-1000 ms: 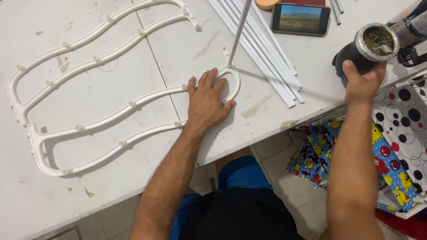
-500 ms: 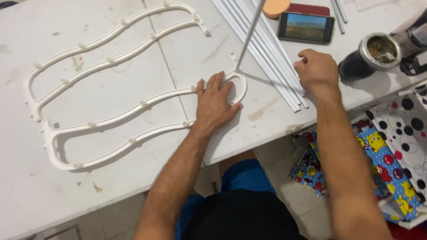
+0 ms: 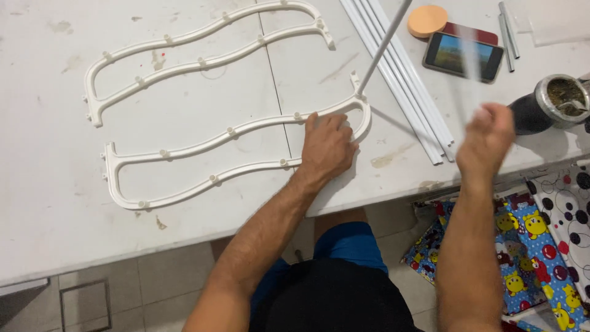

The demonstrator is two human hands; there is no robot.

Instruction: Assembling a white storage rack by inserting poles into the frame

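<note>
Pressing left hand (image 3: 327,146) flat on wavy white frame (image 3: 203,147), right hand (image 3: 487,136) raised.

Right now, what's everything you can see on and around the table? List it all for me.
wavy frame: 1, white plastic, flat on the table, studs along its rails
upright rod: 1, white, standing in the frame's right end
loose rods: a bundle, white, lying diagonally right of the frame
phone: 1, dark, screen lit, upper right
round pad: 1, orange, above the phone
metal tubes: 2, grey, top right
cup: 1, dark with metal rim, right edge, filled with green herb
table: 1, white, stained
patterned cloth: colourful, on the floor at right
left hand: pressing flat on the frame's right end
right hand: blurred, raised over the table edge, grasp unclear
</note>
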